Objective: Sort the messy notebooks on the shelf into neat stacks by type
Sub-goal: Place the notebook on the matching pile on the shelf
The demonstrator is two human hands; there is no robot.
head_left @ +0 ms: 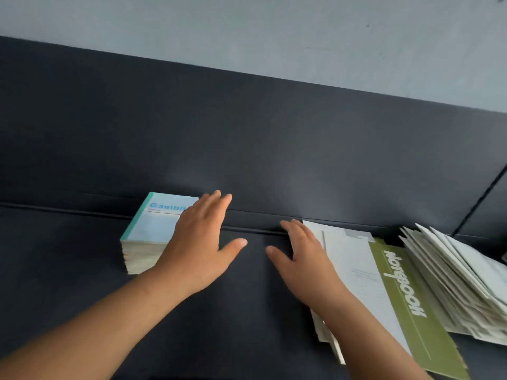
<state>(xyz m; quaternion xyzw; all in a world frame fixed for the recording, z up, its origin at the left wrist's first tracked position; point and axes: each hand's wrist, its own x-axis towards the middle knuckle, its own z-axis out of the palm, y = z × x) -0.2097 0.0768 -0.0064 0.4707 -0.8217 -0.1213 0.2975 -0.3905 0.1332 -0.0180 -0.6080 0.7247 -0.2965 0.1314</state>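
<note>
A neat stack of light-blue notebooks (pixel 149 229) with teal spines stands on the dark shelf at centre left. My left hand (pixel 197 242) lies flat with straight fingers against the stack's right side and top edge. To the right lies a white-and-green notebook (pixel 365 278) printed "Notebook", on top of a low pile. My right hand (pixel 301 259) rests flat with straight fingers along that notebook's left edge. Further right, a slumped pile of pale notebooks (pixel 455 278) fans out at a slant.
The dark shelf surface (pixel 247 311) runs between the two piles, with an upright dark back panel (pixel 247 138) behind it and a seam along their join. A pale wall (pixel 247 28) rises above the panel.
</note>
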